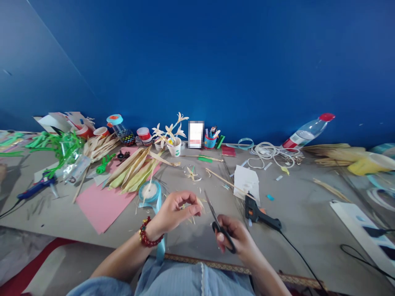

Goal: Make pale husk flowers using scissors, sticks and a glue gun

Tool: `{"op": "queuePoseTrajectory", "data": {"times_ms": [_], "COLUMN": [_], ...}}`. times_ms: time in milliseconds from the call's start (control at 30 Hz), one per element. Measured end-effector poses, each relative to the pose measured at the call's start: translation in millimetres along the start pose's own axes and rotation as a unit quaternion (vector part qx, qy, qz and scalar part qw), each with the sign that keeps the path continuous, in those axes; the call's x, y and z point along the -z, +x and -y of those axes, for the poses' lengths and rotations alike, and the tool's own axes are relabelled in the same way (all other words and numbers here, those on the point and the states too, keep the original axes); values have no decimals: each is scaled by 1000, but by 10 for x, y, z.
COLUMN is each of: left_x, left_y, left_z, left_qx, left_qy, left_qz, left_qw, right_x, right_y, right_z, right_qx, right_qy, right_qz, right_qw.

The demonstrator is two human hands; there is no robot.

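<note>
**Blades close to the fingers as the strip gets trimmed**

Here is the strip point(200, 204), a small pale sliver of dried leaf, pinched between thumb and fingertips of the left hand point(175, 211), which is curled nearly closed around it just above the table point(302, 213). Right beside it, the right hand point(234, 238) is wrapped through the black handles of the scissors point(216, 220), blades pointing up and away, tips just to the right of the strip and, as far as I can tell, only slightly apart.

The risk, as I judge it: the piece is tiny and the left fingertips sit almost touching the blades, so a careless snip could nick a finger. The sliver could also spring out of the pinch and land among the scraps below the left hand. Just right of the right hand lies a black glue gun point(257, 214); its cord runs toward the person and an elbow could snag it.

The count: one strip in hand, one pair of scissors, two glue guns, the black one and a blue one point(35, 188) far left of the left hand, one ribbon roll point(149, 191) just beyond that hand, one pink sheet point(101, 205), one bottle point(305, 133) far beyond the right hand.
</note>
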State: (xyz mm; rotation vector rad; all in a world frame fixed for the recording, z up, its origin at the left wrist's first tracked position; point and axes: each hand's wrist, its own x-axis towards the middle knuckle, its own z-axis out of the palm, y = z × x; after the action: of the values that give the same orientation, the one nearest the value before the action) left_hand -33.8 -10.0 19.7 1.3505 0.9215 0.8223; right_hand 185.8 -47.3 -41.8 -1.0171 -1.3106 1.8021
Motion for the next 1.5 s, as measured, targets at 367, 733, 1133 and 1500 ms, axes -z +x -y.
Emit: {"op": "queuePoseTrajectory", "data": {"times_ms": [367, 733, 1133, 1500], "left_x": [-12, -38, -73, -134], "left_y": [11, -5, -6, -10], "left_z": [13, 15, 36, 33], "left_qx": [4, -21, -35, -60], "left_qy": [-9, -1, -30, 62], "left_qz": [-19, -30, 10, 21], "left_qw": [1000, 999, 999, 996], "right_x": [-36, -44, -85, -175], "right_y": [-4, -17, 39, 265], "right_z": [32, 51, 148, 301], "right_qx": [-4, -3, 71, 125], "right_qy": [-21, -11, 31, 86], "right_qz": [39, 29, -62, -135], "right_qw": [999, 1000, 995, 979]}}
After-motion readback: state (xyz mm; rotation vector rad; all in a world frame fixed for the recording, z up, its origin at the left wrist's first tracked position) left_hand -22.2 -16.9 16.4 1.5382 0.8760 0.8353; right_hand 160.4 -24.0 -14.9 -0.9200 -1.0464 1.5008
